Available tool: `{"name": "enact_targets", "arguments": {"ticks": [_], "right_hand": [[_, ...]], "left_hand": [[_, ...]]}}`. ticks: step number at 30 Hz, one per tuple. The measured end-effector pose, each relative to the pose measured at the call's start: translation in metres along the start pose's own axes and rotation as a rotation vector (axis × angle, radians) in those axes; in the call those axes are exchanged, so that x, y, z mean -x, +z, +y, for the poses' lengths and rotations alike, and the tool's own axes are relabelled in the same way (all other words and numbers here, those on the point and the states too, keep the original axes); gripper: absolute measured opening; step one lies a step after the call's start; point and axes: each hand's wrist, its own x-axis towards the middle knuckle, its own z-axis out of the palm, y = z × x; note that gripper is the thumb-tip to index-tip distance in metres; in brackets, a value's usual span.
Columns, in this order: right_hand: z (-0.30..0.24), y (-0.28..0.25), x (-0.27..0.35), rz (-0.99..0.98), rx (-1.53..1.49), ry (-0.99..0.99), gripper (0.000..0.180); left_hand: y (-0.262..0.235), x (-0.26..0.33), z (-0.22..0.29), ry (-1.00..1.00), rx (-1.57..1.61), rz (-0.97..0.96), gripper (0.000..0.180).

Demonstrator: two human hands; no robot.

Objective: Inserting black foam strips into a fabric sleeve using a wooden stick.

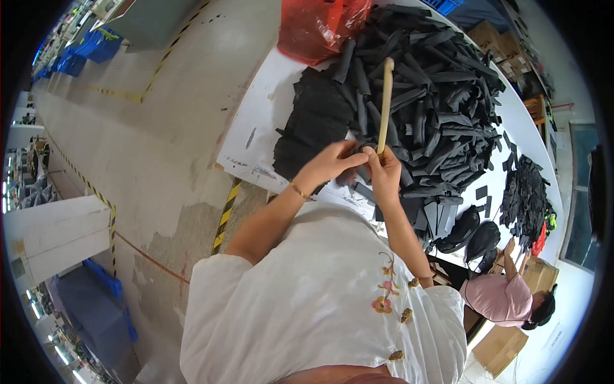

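Observation:
At the table's near edge my two hands meet. My right hand (385,173) is closed around the lower end of a pale wooden stick (386,96), which points away from me over the pile. Fingers of my left hand (332,163) pinch a black fabric piece (364,146) beside the stick's lower end; part of the piece is hidden by the fingers. Just beyond my left hand lies a flat stack of black fabric pieces (316,105). A large heap of rolled or folded black strips (441,109) covers the table's middle and right.
A red plastic bag (320,29) stands at the far left of the white table (256,121). Further right are a second black heap (527,198), black bags (483,240) and a co-worker in a pink shirt (502,297). Yellow-black tape (227,214) marks the floor at left.

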Motion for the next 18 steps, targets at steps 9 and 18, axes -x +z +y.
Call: {"name": "enact_targets", "arguments": {"ticks": [9, 18], "right_hand": [[-0.077, -0.078, -0.059, 0.560, -0.127, -0.302, 0.028], [-0.036, -0.319, -0.176, 0.907, 0.575, -0.133, 0.047]], "left_hand": [[0.007, 0.027, -0.044, -0.162, -0.147, -0.077, 0.033], [-0.080, 0.025, -0.068, 0.033, -0.249, 0.474, 0.033]]}}
